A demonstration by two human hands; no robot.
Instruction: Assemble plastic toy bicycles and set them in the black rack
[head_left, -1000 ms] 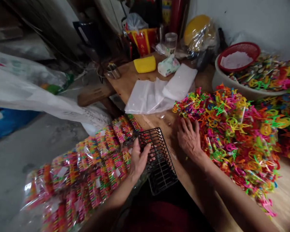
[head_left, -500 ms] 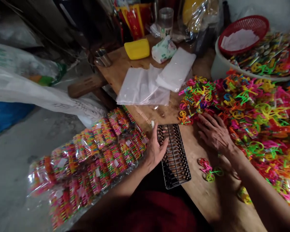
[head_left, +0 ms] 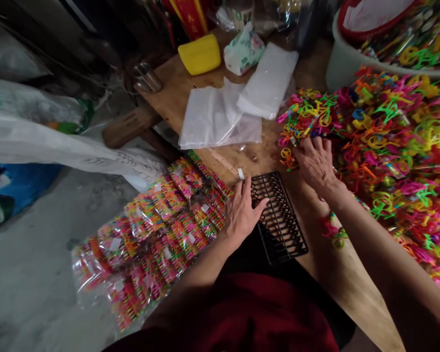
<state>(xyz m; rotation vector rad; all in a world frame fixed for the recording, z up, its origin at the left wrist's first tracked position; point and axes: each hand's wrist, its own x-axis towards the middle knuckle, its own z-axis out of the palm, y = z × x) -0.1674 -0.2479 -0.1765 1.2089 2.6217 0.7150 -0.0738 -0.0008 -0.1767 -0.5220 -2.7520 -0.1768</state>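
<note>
My left hand [head_left: 242, 210] rests on the left edge of a black plastic grid tray [head_left: 282, 222] at the table's near corner, fingers curled over its rim. My right hand [head_left: 315, 161] lies palm down at the edge of a big heap of small bright plastic toy bicycles [head_left: 388, 146], fingers bent into the pieces. What the fingers hold, if anything, is hidden. A few loose toy pieces [head_left: 332, 232] lie on the wood beside my right forearm.
Clear plastic bags [head_left: 220, 117] and a white stack [head_left: 269, 83] lie on the wooden table [head_left: 242, 161]. A yellow block [head_left: 200, 54], a tissue pack [head_left: 244, 49] and a grey tub [head_left: 342, 63] stand behind. Packed toy bundles [head_left: 157, 230] lie on the floor at left.
My right hand has moved further away along the heap's edge, leaving a few loose pieces on the wood. My left hand stays on the black tray. The view has tilted downward.
</note>
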